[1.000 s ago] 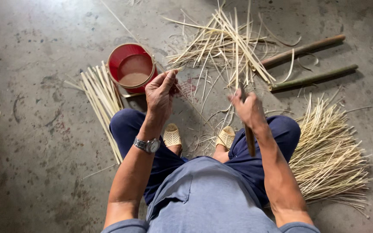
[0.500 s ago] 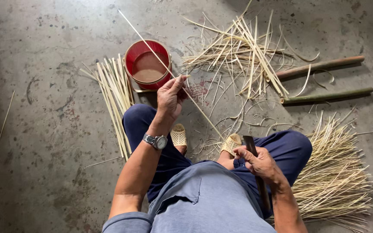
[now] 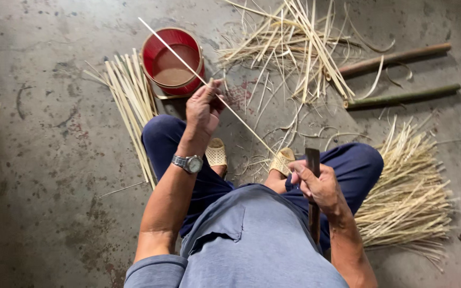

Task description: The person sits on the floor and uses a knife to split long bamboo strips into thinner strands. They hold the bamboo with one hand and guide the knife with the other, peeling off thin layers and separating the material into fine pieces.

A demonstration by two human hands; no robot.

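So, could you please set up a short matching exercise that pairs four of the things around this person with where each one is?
Things:
1. red bucket
2. thin bamboo strip
3. dark blade
4. wristwatch

Places:
A. on the left wrist
B. on the floor beyond the left knee
C. pinched in the left hand
D. gripped in the right hand

Pairs: 1-B, 2-C, 3-D, 4-A

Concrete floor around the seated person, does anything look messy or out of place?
Curly thin shavings litter the grey concrete floor by the feet, and the pale split strips beyond lie crisscrossed, unlike the straight bundle of strips beside the red bucket.
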